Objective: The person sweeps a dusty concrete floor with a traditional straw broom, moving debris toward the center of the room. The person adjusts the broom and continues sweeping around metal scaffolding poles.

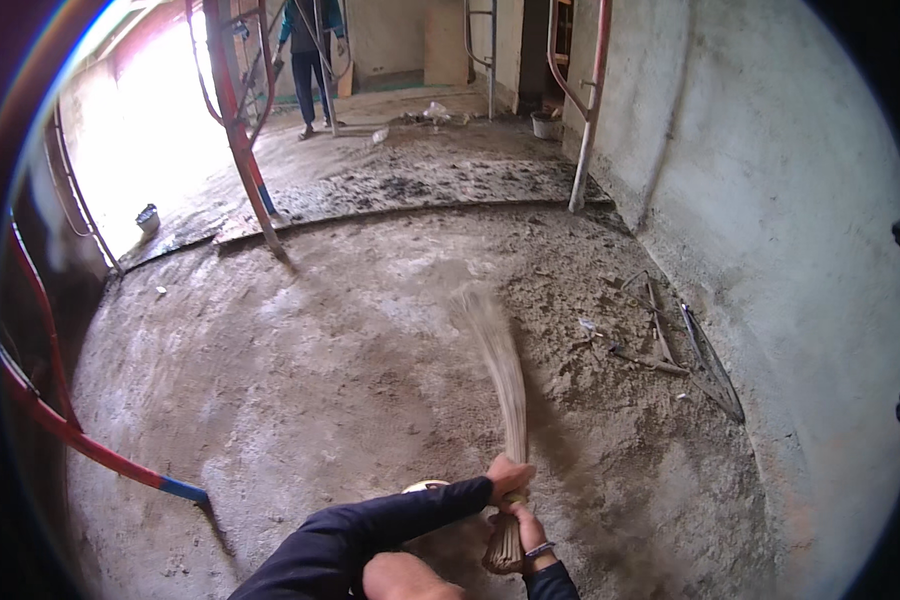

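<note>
as both bare hands grip it near its bound butt end, one straw broom (pixel 511 390) runs up and slightly left from the fingers, its bristle tips blurred against the floor (pixel 270 400). the left hand (pixel 510 475) is the farther up the broom, its fingers curled closely round the stalks; the right hand (pixel 525 528) sits just below, fingers likewise wrapped round the bundle, with the flared butt showing beside it. neither hand seems to hold a second thing. one bracelet (pixel 540 550) circles the right wrist, and two dark sleeves cover the forearms.

right of the broom, the floor is rougher, and one bent metal frame (pixel 660 325) lies near the foot of one grey wall (pixel 790 200). to the left, one red tube with a blue end (pixel 185 490) reaches in. farther off, one red scaffold leg (pixel 238 145) stands left of the broom and one pale scaffold leg (pixel 582 165) near the wall. two buckets sit apart: one at left (pixel 148 220), one at right (pixel 547 126). one other person (pixel 308 85) stands at the back, head out of view.
</note>
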### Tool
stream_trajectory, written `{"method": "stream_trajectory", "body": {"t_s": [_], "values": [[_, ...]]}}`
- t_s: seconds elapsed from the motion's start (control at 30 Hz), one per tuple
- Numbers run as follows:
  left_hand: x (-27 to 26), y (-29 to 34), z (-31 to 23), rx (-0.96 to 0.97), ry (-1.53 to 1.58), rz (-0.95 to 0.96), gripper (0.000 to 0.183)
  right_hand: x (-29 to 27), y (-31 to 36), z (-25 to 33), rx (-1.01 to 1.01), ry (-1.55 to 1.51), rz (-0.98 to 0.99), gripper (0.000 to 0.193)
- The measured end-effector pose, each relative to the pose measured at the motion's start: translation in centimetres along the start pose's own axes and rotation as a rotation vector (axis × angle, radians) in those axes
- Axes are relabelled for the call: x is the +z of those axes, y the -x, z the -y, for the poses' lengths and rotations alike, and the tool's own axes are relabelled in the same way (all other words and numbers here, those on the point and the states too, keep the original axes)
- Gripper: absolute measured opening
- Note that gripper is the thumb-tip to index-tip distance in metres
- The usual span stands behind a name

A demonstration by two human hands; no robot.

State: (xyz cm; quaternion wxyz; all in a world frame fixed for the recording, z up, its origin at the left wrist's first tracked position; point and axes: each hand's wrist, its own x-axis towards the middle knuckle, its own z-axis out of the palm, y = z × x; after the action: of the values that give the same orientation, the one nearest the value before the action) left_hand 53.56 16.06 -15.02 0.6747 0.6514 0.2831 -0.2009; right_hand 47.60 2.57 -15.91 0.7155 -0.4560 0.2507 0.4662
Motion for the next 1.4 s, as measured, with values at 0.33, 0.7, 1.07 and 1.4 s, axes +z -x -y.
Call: {"method": "stream_trajectory", "body": {"t_s": [0.33,0.7,1.07,1.4], "values": [[4.4,3.6,-5.9,0.346,-0.179,0.246,0.035,-1.9,4.5,2.8,-0.203,-0.354,0.435,0.027],[12.7,12.9,-7.2,0.525,-1.355,1.064,0.097,-9.8,14.3,-3.1,-1.175,0.046,-0.398,0.099],[32.0,19.0,4.4,-0.032,-1.071,1.792,0.079,-25.9,28.0,-14.0,-1.136,-1.002,-1.62,0.079],[22.3,24.9,13.1,-0.066,-0.576,1.205,0.059,-26.8,22.1,-8.0,-0.772,0.321,-0.976,0.104]]}}
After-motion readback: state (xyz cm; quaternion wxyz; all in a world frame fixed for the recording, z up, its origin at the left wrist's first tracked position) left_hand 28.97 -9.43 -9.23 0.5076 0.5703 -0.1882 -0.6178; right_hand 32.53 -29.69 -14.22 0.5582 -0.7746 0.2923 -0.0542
